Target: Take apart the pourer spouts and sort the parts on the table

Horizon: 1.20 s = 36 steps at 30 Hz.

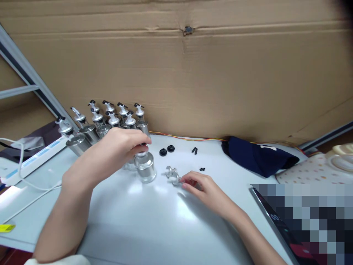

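My left hand (124,145) is closed around the top of a clear glass bottle with a metal sleeve (146,169), which stands upright on the table. Its fingers hide the bottle's mouth. Another bottle (130,165) is partly covered behind that hand. My right hand (200,186) pinches a silver pourer spout (175,179) lying on the tabletop. Right beside it lies a second silver spout (169,170). Farther back are two black rubber stoppers (163,152), two small black flaps (195,150) and some tiny black caps (202,169).
Several bottles with pourers (113,119) stand at the back left against the cardboard wall (176,81). A white power strip (35,160) with cables lies at left. To the right are a navy cap (253,156), a dotted cloth (306,169) and a dark-screened device (271,217).
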Each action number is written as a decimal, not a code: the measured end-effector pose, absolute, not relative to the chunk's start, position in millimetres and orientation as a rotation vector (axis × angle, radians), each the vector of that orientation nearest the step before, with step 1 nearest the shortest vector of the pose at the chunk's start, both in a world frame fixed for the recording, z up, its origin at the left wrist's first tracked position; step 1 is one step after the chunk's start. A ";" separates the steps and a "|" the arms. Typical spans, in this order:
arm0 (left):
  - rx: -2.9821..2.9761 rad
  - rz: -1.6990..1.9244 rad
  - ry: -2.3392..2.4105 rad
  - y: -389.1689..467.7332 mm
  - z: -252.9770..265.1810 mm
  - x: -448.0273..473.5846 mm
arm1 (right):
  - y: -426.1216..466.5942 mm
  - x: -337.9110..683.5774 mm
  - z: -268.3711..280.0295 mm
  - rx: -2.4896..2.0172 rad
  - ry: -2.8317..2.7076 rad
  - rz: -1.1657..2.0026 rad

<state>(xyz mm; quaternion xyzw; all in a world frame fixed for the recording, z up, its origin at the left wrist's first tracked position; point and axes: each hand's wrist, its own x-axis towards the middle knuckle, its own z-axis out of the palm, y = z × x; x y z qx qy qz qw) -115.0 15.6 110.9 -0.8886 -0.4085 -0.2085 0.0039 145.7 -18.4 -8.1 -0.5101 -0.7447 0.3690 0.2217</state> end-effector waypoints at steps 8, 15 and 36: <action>-2.656 -0.587 -1.206 32.3 108.3 -126.5 | -18.1 146.1 -7.0 -1.426 -2.061 0.991; -2.524 -0.609 -1.347 35.6 111.4 -136.1 | -18.2 148.4 -9.2 -1.438 -2.065 0.969; -1.747 -0.876 -2.129 23.4 139.3 -205.4 | -16.6 150.1 -8.2 -1.441 -2.067 0.956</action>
